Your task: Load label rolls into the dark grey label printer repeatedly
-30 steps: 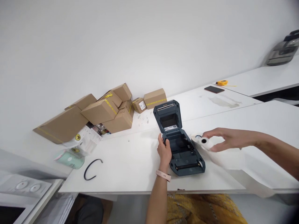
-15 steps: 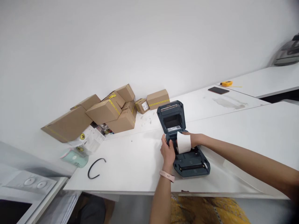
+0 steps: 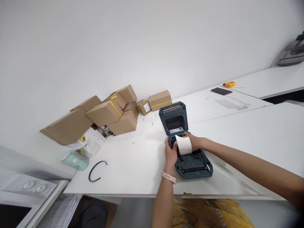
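Observation:
A dark grey-blue label printer (image 3: 193,166) rests on the white table with its lid (image 3: 174,117) raised. Inside its bay sits a roll of white label paper (image 3: 184,145), its loose end curling up at the left. My right hand (image 3: 193,141) is closed on the roll's right side, some fingertips hidden behind the paper. My left hand (image 3: 170,153), with a pink band on the wrist, grips the printer's left wall. Its fingers lie along the outside and its thumb reaches inward beside the roll.
Cardboard boxes (image 3: 104,112) are piled against the wall at the left. A black curved band (image 3: 91,172) and a mint-green cup (image 3: 75,161) are near the table's left end. A phone (image 3: 221,91) and a yellow tape measure (image 3: 229,84) lie at the back right.
The paper roll has shifted slightly left within the bay, with my right hand following. My left thumb has moved closer to the roll. The lid stays raised.

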{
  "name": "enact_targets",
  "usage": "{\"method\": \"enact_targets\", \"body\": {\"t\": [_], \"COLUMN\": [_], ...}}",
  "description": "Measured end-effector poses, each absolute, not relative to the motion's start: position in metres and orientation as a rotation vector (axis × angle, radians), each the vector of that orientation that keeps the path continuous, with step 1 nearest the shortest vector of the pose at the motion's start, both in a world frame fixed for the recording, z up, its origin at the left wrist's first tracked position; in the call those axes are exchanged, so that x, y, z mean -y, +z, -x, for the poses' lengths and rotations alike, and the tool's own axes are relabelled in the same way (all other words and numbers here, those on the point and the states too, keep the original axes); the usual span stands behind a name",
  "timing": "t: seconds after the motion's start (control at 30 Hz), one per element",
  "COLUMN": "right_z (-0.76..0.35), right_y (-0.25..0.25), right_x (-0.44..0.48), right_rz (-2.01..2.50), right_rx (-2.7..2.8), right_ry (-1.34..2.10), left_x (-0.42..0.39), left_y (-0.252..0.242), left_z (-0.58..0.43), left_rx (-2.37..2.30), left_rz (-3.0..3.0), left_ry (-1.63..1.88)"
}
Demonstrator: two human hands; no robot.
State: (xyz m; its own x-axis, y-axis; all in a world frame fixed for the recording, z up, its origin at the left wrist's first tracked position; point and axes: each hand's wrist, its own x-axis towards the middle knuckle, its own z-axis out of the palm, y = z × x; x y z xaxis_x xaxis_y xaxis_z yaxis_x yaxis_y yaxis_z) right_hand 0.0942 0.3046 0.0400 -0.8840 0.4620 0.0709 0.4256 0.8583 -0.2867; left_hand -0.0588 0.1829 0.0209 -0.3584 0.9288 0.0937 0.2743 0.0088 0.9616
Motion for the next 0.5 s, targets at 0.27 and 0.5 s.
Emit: {"method": "enact_targets", "body": {"t": [0.27,0.5], "right_z": [-0.095,-0.092], "right_y": [0.049,0.061], "right_x": [-0.297,-0.290], "right_rz": [0.633,0.625], "right_rx": [3.000,3.049], "right_ry": [0.314,0.253], "left_x": [-0.171,-0.112], "left_y": [0.035,0.051], "left_z": [0.055,0.031], "left_rx": [-1.795,-1.607], "left_rz": [-1.320,-1.687], "left_ry": [1.501,1.540]}}
